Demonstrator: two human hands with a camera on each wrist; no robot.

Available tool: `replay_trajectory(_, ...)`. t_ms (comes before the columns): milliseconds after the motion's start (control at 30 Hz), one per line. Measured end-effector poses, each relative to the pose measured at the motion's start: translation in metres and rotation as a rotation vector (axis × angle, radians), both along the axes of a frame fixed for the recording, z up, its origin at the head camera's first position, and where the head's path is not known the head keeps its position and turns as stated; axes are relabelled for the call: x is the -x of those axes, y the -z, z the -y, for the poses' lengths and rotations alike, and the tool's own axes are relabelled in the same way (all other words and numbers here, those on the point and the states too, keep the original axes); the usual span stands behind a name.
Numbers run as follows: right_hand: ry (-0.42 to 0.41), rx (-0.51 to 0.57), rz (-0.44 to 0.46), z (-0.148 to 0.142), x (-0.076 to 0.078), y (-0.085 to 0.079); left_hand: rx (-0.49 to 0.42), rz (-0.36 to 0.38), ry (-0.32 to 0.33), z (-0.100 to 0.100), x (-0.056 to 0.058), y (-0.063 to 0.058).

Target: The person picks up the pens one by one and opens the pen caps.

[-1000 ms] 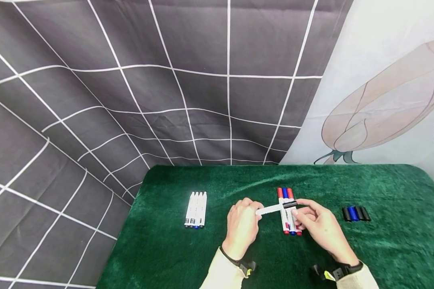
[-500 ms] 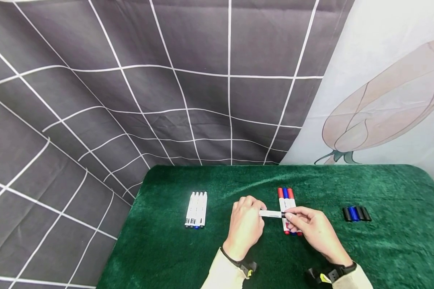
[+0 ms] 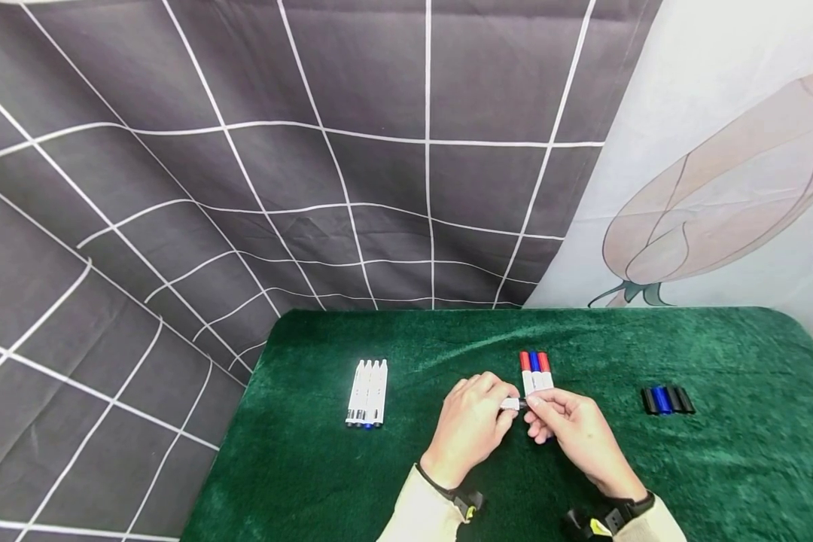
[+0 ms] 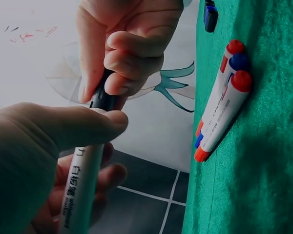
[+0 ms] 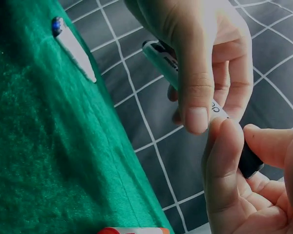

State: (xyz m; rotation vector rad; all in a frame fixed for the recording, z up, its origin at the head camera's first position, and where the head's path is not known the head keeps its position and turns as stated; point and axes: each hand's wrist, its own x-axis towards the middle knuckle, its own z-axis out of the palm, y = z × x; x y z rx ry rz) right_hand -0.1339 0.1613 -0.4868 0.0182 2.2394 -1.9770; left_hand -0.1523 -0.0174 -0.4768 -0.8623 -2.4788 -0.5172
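My left hand (image 3: 470,425) grips the white barrel of a whiteboard marker (image 4: 78,187), its thumb near the cap end. At that end, the thumb and fingers of my right hand (image 3: 572,429) pinch the black cap (image 5: 250,163). Cap and barrel meet in line, as far as the fingers let me see. Both hands hold the marker above the table, close to a row of capped markers (image 4: 219,112), two red and one blue. My right hand hides part of that row in the head view.
On the left of the green cloth (image 3: 298,482) lie several capless white markers (image 3: 368,395) side by side. Several loose caps (image 3: 667,400), black and blue, form a row at the right. A dark gridded curtain (image 3: 379,173) hangs behind the table.
My left hand has moved right along the marker, toward its cap, so less barrel shows. My right hand has shifted slightly left and now pinches the cap. The marker has swung nearly level.
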Motion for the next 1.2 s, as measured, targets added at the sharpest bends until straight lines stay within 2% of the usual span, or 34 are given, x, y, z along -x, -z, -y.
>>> replay_trajectory(300, 0.002, -0.029, -0.029, 0.0, -0.003, -0.001, -0.034, -0.006, 0.055, 0.004, 0.0, -0.003)
replay_trajectory(533, -0.007, -0.001, -0.024, -0.002, -0.003, -0.001, -0.056, 0.029, 0.114, 0.007, 0.001, -0.004)
replay_trajectory(733, 0.001, 0.001, -0.025, -0.004, -0.003, -0.004, -0.057, 0.037, 0.125, 0.009, 0.002, -0.005)
replay_trajectory(1200, 0.002, -0.016, -0.11, -0.002, -0.006, -0.006, -0.071, 0.051, 0.161, 0.015, 0.004, -0.004)
